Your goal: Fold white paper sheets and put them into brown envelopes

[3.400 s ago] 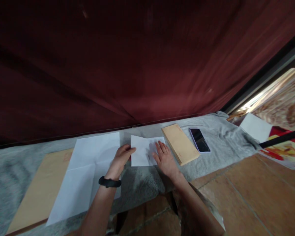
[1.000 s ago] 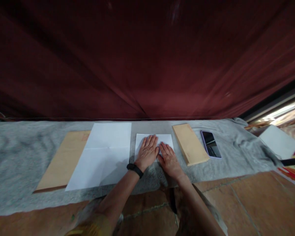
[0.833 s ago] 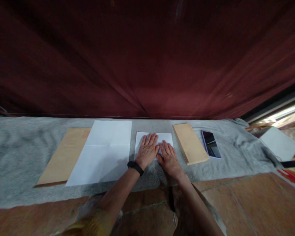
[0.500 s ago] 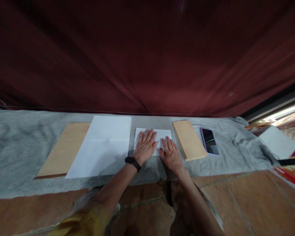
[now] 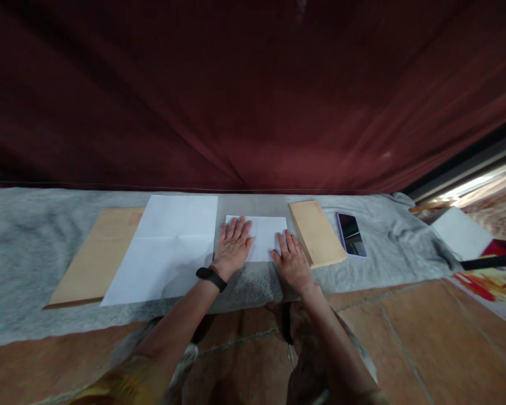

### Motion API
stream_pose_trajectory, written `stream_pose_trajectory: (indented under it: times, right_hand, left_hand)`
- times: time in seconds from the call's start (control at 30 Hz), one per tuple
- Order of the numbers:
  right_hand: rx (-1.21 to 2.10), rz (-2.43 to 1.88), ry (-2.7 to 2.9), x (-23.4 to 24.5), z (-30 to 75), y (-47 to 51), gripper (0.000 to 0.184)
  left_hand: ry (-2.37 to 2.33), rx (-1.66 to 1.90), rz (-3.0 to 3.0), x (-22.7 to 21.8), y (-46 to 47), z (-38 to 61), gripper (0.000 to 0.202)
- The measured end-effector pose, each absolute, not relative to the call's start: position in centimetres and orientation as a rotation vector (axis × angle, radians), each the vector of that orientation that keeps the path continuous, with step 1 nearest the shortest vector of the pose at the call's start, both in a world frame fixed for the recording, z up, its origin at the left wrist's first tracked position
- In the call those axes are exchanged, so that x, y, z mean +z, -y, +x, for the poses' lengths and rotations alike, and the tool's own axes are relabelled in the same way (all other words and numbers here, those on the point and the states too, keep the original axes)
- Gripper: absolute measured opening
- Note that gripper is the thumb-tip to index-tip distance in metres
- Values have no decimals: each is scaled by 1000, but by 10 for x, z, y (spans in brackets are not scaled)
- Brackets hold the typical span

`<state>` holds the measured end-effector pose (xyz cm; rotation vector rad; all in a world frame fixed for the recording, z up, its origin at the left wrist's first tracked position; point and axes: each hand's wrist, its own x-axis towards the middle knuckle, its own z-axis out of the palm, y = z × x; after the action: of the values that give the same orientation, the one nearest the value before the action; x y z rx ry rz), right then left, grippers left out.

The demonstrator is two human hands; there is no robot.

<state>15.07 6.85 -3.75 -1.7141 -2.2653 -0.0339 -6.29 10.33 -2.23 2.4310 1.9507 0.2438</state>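
Nearest, at six o'clock, brown floor tiles (image 5: 405,320) meet the near edge of a tabletop (image 5: 253,289) draped in grey plush cloth. A band of that cloth separates the edge from the small white rectangular paper (image 5: 261,233), flat beneath the fingers. The left hand (image 5: 231,247), a black band (image 5: 211,278) at its wrist, rests over the paper's nine-o'clock end, fingers spread apart. The right hand (image 5: 295,265) lies flat at the three-o'clock end, fingers slightly apart, the outer ones past the paper's edge. Its middle shows between the hands. At nine o'clock, across a thin strip of cloth, a large creased white sheet (image 5: 168,242) partly covers a flat tan envelope (image 5: 95,253). At three o'clock, just beside the paper, is a stack of long tan envelopes (image 5: 318,233), then a lilac-edged, black-screened phone (image 5: 351,233). At twelve o'clock, past more cloth, hangs a dark red fabric curtain (image 5: 253,101).
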Motion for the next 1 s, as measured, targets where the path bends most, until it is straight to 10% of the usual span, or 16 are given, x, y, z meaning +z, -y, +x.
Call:
stream_pose_trajectory:
  times: [1.0]
  right_hand:
    - [296, -1351, 2469, -29, 105, -114, 51]
  left_hand:
    - [-1725, 131, 2503, -3, -81, -59, 57]
